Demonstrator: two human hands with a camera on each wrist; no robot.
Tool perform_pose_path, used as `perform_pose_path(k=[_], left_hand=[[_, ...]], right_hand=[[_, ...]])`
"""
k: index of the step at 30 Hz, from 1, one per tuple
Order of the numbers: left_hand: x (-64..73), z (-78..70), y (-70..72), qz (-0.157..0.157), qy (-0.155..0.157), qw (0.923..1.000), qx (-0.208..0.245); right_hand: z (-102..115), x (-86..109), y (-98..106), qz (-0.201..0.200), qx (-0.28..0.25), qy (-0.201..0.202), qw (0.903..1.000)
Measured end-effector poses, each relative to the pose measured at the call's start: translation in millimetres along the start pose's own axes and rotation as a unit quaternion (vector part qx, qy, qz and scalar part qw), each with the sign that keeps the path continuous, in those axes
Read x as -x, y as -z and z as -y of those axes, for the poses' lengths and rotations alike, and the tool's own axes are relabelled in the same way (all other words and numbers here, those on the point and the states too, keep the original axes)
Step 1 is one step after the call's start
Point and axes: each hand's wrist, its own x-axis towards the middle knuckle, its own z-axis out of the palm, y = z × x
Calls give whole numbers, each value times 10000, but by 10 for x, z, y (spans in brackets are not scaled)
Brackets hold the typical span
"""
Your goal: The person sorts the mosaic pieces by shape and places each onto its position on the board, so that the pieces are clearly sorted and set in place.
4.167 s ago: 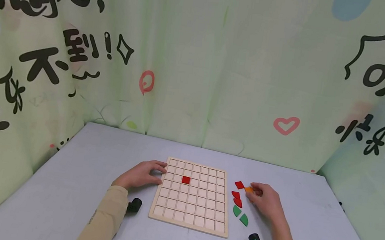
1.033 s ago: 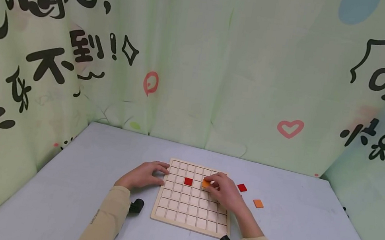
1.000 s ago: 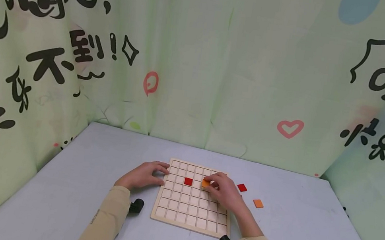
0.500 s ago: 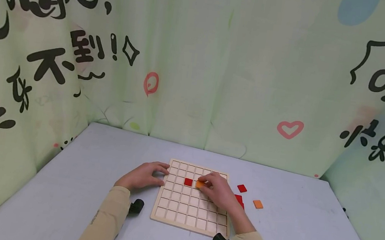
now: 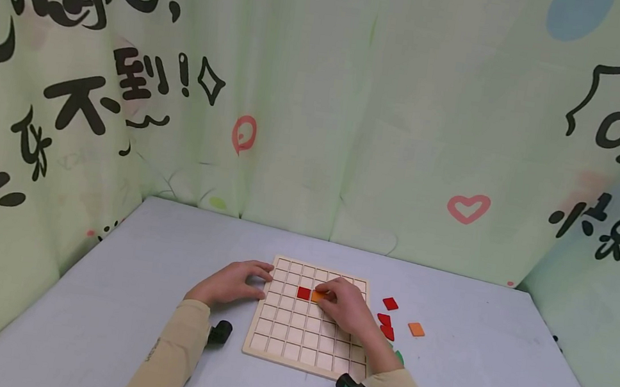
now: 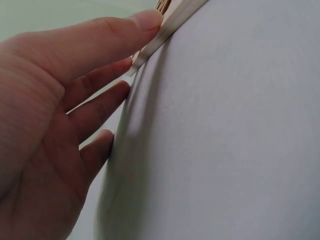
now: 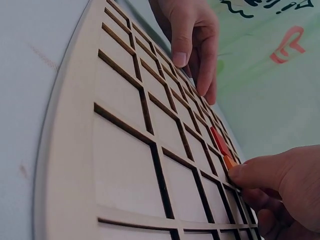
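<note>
A wooden grid board lies on the table, with a red square tile seated in one of its upper cells. My right hand reaches over the board and pinches an orange square tile between thumb and fingers, right beside the red one. In the right wrist view the orange tile sits at the cell adjoining the red tile, its far part hidden by the thumb. At the board's left edge rests my left hand, its thumb against the rim and fingers loosely extended.
Right of the board lie a red diamond-shaped piece, two red rounded pieces, one nearer the back, an orange square and a green piece partly behind the right forearm. Printed curtains enclose the table.
My right hand has carried the orange tile from right of the board, then leftward over the cells up against the red tile. Red and green pieces reappear beside the forearm. The left hand stays put.
</note>
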Motion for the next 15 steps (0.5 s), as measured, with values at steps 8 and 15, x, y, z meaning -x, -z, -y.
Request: perform_pose_path(k=[8, 15], left_hand=[[-9, 1, 0, -24, 27, 10000, -31], [-17, 27, -10, -42, -21, 10000, -56]], right_hand=[[-11, -6, -12, -35, -77, -105, 9999], [-19, 20, 7, -134, -103, -296, 9994]])
